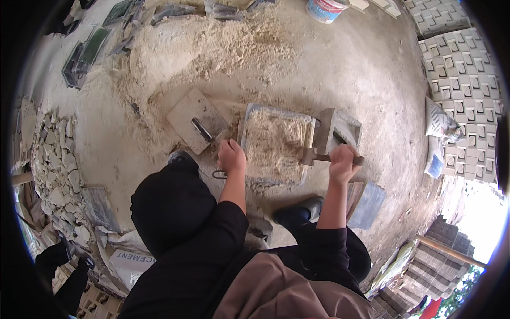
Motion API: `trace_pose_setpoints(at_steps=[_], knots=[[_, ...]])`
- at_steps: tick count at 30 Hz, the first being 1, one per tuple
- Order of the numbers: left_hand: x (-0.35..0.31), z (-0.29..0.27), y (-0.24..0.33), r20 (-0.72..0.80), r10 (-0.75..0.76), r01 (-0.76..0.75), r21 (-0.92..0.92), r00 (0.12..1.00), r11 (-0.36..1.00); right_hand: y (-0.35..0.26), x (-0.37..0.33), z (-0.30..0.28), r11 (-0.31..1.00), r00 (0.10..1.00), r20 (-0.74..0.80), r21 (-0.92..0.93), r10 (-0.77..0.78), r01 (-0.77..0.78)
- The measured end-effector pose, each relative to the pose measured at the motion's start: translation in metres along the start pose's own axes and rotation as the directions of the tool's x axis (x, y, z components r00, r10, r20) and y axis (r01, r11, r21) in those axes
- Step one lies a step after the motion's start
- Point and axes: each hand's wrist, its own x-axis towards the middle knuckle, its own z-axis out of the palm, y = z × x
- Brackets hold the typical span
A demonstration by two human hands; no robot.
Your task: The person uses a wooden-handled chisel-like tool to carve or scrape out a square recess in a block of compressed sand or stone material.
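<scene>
My right hand (343, 161) is wrapped round the handle of a hammer-like tool with a flat, brownish head (308, 156). That head rests at the right edge of a square metal mould (247, 119) filled with loose, sandy tan mix (276, 141). At the mould's left side my left hand (232, 157) is closed in a fist; what it grips, if anything, is hidden. A bent metal loop (218, 174) shows just below it. Left of the mould, a short metal tube (202, 129) lies on a square flat board (186, 114).
A grey box-like tray (350, 125) stands right of the mould. Sandy mix (234, 50) is spread beyond it, near a bucket (325, 9). Patterned blocks (462, 80) are stacked at right, broken pieces (56, 165) heaped at left. Another person's dark-clothed legs (64, 276) show lower left.
</scene>
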Motion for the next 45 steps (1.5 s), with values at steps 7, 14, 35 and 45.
trace_pose_setpoints(at_steps=[7, 14, 35, 45], knots=[[-0.003, 0.001, -0.009, 0.048, -0.012, 0.012, 0.000, 0.999, 1.000, 0.006, -0.033, -0.010, 0.998, 0.996, -0.063, 0.001, -0.062, 0.062], [-0.011, -0.005, -0.004, 0.057, -0.031, 0.031, 0.008, 0.998, 1.000, 0.002, -0.052, -0.023, 0.989, 0.988, -0.065, 0.031, -0.141, 0.143], [-0.006, -0.008, 0.004, 0.056, -0.034, 0.037, -0.042, 0.998, 0.998, -0.001, -0.045, -0.012, 0.997, 0.999, -0.049, -0.082, -0.018, 0.014], [-0.006, -0.008, 0.008, 0.073, -0.044, 0.046, -0.033, 0.996, 0.998, 0.000, -0.053, -0.010, 0.988, 0.991, -0.073, -0.119, -0.111, 0.102]])
